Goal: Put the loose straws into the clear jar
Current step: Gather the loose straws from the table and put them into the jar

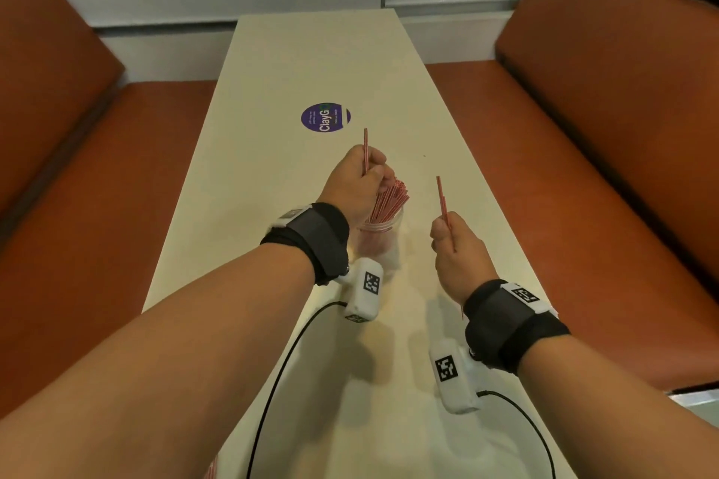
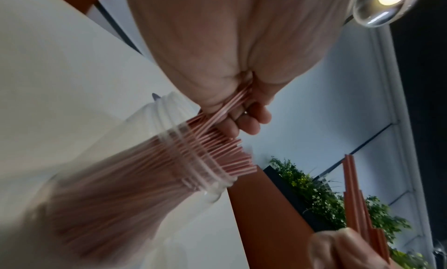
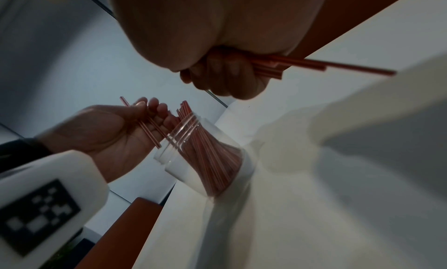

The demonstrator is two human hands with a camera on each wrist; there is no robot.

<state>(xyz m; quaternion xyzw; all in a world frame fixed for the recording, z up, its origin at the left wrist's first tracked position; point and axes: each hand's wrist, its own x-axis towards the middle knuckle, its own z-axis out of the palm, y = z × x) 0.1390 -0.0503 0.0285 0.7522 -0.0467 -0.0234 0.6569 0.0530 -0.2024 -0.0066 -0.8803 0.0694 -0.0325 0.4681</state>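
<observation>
The long pale table has lots of free room at 12 o'clock, past the round purple sticker. Orange benches sit at 3 and 9 o'clock. The clear jar stands in the middle, far from any edge, and is already packed with red straws. The left hand is right over its mouth at 11 o'clock, fingers curled round a few straws, likely to drop them in. The right hand waits at 3 o'clock, fist closed on more straws, held upright and ready.
</observation>
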